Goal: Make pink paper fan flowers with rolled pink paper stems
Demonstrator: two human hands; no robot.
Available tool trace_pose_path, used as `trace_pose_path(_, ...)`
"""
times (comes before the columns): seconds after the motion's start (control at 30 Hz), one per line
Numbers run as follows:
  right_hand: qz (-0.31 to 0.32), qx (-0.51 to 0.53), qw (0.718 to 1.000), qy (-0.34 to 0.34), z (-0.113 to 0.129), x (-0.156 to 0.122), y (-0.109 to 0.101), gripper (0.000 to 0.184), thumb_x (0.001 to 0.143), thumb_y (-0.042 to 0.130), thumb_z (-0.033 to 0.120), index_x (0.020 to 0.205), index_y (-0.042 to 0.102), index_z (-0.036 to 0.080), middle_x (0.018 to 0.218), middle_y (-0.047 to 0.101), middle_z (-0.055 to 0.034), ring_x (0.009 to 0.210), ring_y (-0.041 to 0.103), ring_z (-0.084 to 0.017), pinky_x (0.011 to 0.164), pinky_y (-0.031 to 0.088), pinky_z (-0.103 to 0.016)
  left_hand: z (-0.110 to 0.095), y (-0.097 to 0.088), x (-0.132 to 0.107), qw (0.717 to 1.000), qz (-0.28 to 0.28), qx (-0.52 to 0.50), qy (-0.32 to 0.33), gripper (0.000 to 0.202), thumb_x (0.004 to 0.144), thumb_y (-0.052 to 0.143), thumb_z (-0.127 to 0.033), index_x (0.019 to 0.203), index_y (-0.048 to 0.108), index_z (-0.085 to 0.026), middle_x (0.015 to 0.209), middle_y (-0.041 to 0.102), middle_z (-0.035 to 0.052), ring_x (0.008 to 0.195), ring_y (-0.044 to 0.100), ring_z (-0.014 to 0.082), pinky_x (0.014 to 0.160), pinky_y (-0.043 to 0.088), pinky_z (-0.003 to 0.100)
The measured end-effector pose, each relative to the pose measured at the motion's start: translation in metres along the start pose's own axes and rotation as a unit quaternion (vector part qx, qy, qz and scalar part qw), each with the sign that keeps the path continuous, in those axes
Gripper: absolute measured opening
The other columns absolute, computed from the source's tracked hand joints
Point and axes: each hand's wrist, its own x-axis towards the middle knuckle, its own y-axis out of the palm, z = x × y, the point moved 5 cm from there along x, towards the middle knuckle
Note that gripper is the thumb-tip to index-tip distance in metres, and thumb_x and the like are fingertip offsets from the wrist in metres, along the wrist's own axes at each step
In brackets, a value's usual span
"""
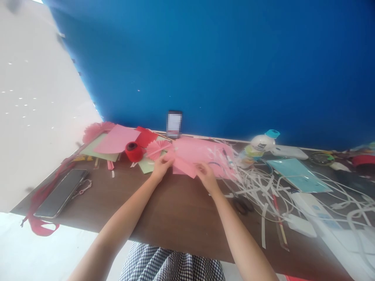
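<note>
A small pink sheet of paper (pixel 184 166) is stretched between my two hands, over the dark wooden table. My left hand (pixel 161 167) pinches its left end, and my right hand (pixel 206 175) pinches its right end. Behind it lies a larger pink sheet (pixel 199 150) with white scraps and a pen on it. Just left of my left hand sits a pleated pink paper fan (pixel 158 148). Beside that stands a red ribbon spool (pixel 134 151).
Left, a phone (pixel 63 193) lies by a red ribbon (pixel 36 203). Another phone (pixel 174 124) leans against the blue wall. Rightward are a glue bottle (pixel 260 144), tangled white strips and cables (pixel 260 181), scissors (pixel 242 205), a teal packet (pixel 300 175) and a power strip (pixel 316 214).
</note>
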Motion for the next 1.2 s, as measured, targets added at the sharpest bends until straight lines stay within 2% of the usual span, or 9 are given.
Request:
trace_pose_path(0.2,0.062,-0.024,0.998,-0.011,0.006,-0.005,0.014,0.021,0.07,0.056,0.035,0.079,0.061,0.017,0.078,0.063,-0.0041,0.073,0.057,-0.017,0.067,0.044,-0.03,-0.001,0.018,-0.008,0.996,0.084,-0.017,-0.018,0.068,0.062,0.068,-0.03,0.122,0.039,-0.02,0.077,0.063,0.0029,0.07,0.059,0.0148,0.066,0.048,0.029)
trace_pose_path(0.27,0.055,0.009,0.998,0.017,0.002,-0.006,0.016,0.022,0.069,0.057,0.039,0.073,0.059,0.017,0.069,0.061,-0.0025,0.062,0.056,-0.015,0.059,0.045,-0.028,0.002,0.023,-0.011,0.995,0.096,-0.011,-0.033,0.063,0.062,0.068,-0.03,0.118,0.043,-0.019,0.076,0.063,0.0035,0.07,0.06,0.015,0.068,0.048,0.03)
trace_pose_path(0.4,0.061,0.085,0.99,0.09,-0.007,-0.005,0.018,0.028,0.066,0.06,0.043,0.074,0.054,0.017,0.053,0.053,0.0035,0.04,0.046,-0.01,0.041,0.038,-0.024,0.006,0.028,-0.015,0.99,0.126,0.045,-0.035,0.032,0.064,0.065,-0.035,0.089,0.062,-0.014,0.08,0.065,0.0064,0.075,0.06,0.0175,0.069,0.048,0.029)
trace_pose_path(0.5,0.061,0.121,0.987,0.087,-0.002,-0.003,0.016,0.031,0.066,0.06,0.044,0.08,0.052,0.018,0.06,0.056,0.0028,0.042,0.048,-0.009,0.042,0.04,-0.023,0.003,0.029,-0.017,0.985,0.15,0.079,-0.015,0.026,0.067,0.061,-0.037,0.081,0.066,-0.015,0.084,0.066,0.0057,0.078,0.06,0.0195,0.069,0.048,0.03)
trace_pose_path(0.63,0.0,0.097,0.993,0.07,0.006,-0.003,0.005,0.029,0.068,0.059,0.042,0.085,0.053,0.019,0.069,0.057,0.0017,0.038,0.042,-0.006,0.038,0.036,-0.022,0.0,0.033,-0.021,0.968,0.216,0.127,-0.006,0.024,0.067,0.062,-0.034,0.083,0.067,-0.017,0.088,0.066,0.0048,0.079,0.06,0.0209,0.07,0.046,0.031)
trace_pose_path(0.77,-0.075,0.075,0.992,0.061,0.001,-0.002,-0.008,0.023,0.069,0.058,0.039,0.079,0.053,0.018,0.072,0.057,-0.0001,0.042,0.046,-0.008,0.041,0.039,-0.023,0.0,0.025,-0.016,0.976,0.173,0.127,-0.032,0.035,0.062,0.067,-0.03,0.094,0.063,-0.018,0.083,0.065,0.0048,0.072,0.059,0.0161,0.066,0.045,0.027)
trace_pose_path(0.9,-0.167,0.098,0.979,0.057,-0.013,-0.002,-0.02,0.023,0.067,0.06,0.037,0.079,0.05,0.02,0.076,0.055,-0.0001,0.061,0.053,-0.012,0.053,0.047,-0.025,-0.003,0.012,-0.009,0.995,0.078,0.062,-0.026,0.025,0.061,0.068,-0.03,0.078,0.055,-0.017,0.059,0.055,-0.003,0.052,0.051,0.008,0.053,0.038,0.02)
trace_pose_path(1.0,-0.154,0.122,0.979,0.051,-0.019,0.0,-0.019,0.024,0.066,0.061,0.036,0.08,0.05,0.02,0.075,0.054,0.0009,0.066,0.053,-0.013,0.059,0.05,-0.027,-0.008,0.004,-0.006,0.999,0.021,0.03,-0.001,0.024,0.064,0.065,-0.031,0.074,0.049,-0.017,0.055,0.05,-0.0054,0.051,0.047,0.0064,0.052,0.036,0.018)
trace_pose_path(1.2,-0.097,0.119,0.987,0.05,-0.02,0.002,-0.013,0.02,0.066,0.061,0.035,0.076,0.061,0.018,0.082,0.061,-0.0027,0.079,0.057,-0.017,0.066,0.052,-0.031,-0.011,0.0,-0.004,0.999,-0.024,0.025,0.021,0.033,0.063,0.064,-0.032,0.089,0.047,-0.02,0.063,0.055,-0.0035,0.057,0.051,0.008,0.056,0.038,0.02)
